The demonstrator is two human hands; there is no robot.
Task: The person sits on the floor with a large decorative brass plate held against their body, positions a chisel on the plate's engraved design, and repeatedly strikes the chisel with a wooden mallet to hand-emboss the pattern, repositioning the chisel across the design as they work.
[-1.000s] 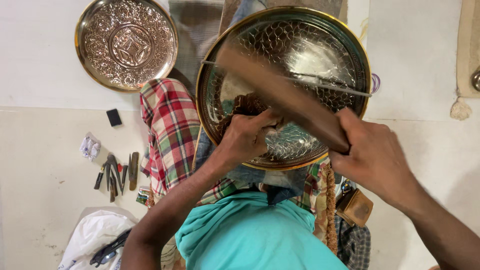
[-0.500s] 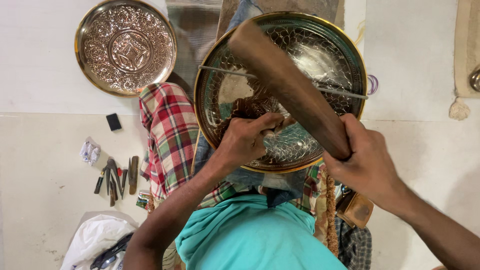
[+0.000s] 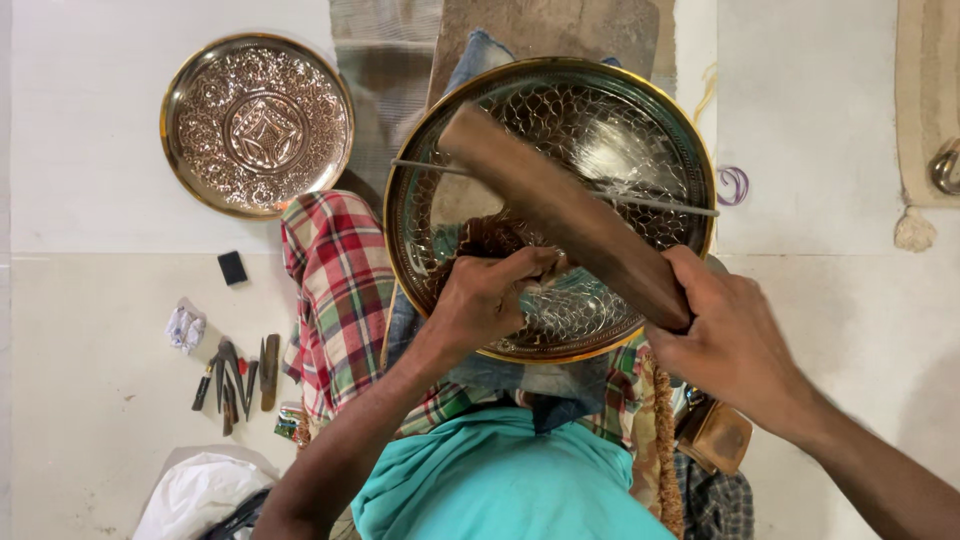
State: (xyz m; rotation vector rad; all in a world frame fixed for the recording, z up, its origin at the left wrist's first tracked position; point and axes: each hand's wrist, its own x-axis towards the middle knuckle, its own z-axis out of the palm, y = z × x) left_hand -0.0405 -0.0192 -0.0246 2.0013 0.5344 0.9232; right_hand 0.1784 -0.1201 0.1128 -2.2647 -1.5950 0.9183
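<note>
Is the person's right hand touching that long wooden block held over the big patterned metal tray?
Touching. The head view shows the right hand with fingers wrapped around the lower end of the wooden block, no gap between them.

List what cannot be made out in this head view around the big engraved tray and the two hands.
- Tool tip under the left hand: hidden by its curled fingers.
- Wooden mallet: blurred; its grip end is covered by the right hand.
- Large tray: centre pattern masked by mallet and hands.
- Small tools on the floor: too small to tell apart.
- Brown pouch: partly behind the right wrist.
</note>
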